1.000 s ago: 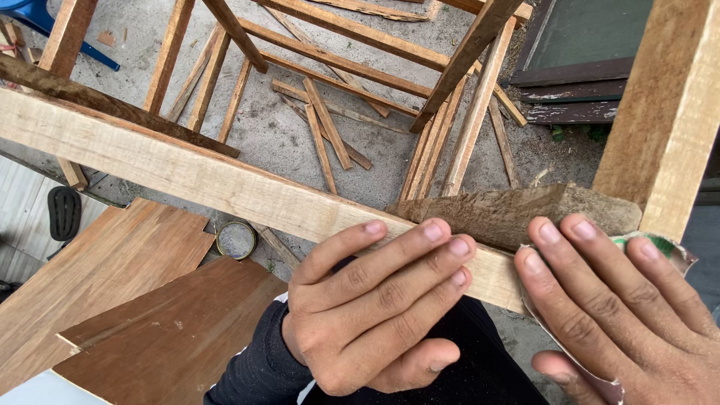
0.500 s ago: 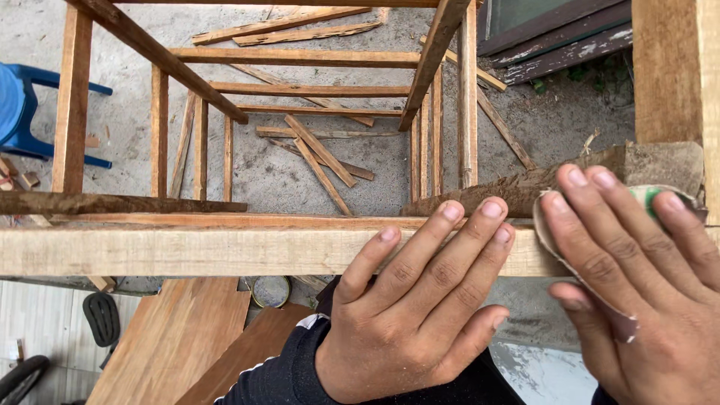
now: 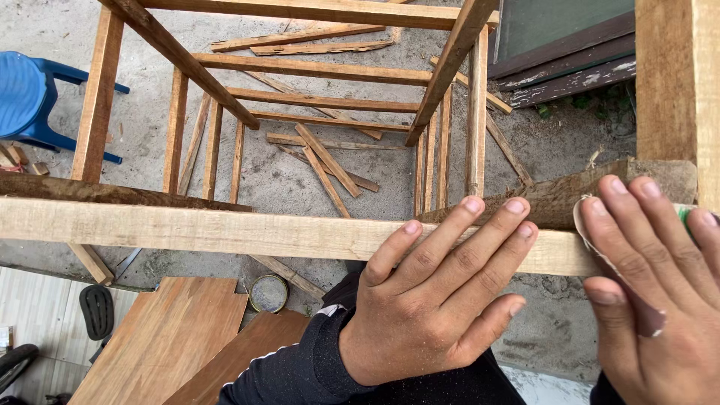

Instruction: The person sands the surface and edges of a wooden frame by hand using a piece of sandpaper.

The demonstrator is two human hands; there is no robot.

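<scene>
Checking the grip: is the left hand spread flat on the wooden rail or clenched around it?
Spread flat. The left hand lies palm down on the wooden rail, fingers extended across its top.

Right hand (image 3: 660,300): I see it cut off by the right and bottom edges.
Worn sheet of sandpaper (image 3: 637,315): mostly hidden under my fingers.
Blue plastic chair (image 3: 34,97): cropped at left edge.

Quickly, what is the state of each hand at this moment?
Left hand: open, fingers spread flat on the pale wooden rail, holding nothing.
Right hand: pressing a sheet of sandpaper on the same rail.
</scene>
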